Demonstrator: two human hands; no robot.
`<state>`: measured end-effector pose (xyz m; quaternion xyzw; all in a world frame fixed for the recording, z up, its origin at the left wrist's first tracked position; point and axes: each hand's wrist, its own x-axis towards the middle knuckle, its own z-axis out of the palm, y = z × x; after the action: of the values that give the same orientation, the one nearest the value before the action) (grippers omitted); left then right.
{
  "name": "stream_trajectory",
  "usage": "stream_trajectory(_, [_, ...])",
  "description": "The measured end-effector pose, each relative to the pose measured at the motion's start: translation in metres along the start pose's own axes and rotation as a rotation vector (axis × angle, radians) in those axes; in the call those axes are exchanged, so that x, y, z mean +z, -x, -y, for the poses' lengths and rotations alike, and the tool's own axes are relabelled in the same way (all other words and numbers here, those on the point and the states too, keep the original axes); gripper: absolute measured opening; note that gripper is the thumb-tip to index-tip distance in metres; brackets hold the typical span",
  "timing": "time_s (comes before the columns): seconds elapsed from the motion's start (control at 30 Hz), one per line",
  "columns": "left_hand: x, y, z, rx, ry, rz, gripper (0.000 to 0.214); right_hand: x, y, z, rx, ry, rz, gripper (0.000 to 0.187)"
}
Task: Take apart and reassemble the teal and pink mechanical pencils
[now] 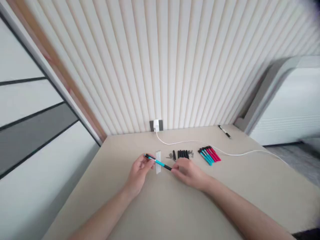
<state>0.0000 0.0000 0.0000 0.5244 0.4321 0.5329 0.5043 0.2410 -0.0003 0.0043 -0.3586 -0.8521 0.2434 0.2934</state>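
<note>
A blue and black pen [160, 163] is held slantwise above the table between my two hands. My left hand [138, 173] pinches its upper black end, while my right hand [188, 173] closes on the lower black grip. Beneath the pen lie several thin white refills [158, 170] side by side. Just beyond my right hand are several black pen grips [183, 154], with one more black piece [174, 154] apart from the row. Small metallic parts [191, 153] lie beside them, too small to make out fully. Farther right rests a row of blue pen barrels [206, 158] and pink pen barrels [214, 154].
A white charger [156, 125] sits in a wall socket, and its white cable [195, 141] runs across the back of the table [160, 206] to the right. A white and black pen [225, 132] lies near the ribbed wall [160, 66].
</note>
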Motion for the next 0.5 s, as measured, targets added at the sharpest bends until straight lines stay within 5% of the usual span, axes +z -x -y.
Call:
stream_trajectory(0.27, [0.012, 0.008, -0.009, -0.064, 0.185, -0.01, 0.055, 0.005, -0.002, 0.005, -0.171, 0.143, 0.082, 0.027])
stream_trajectory(0.5, [0.01, 0.008, -0.01, -0.089, 0.178, 0.044, 0.049, 0.001, -0.004, -0.006, -0.098, 0.215, -0.008, 0.035])
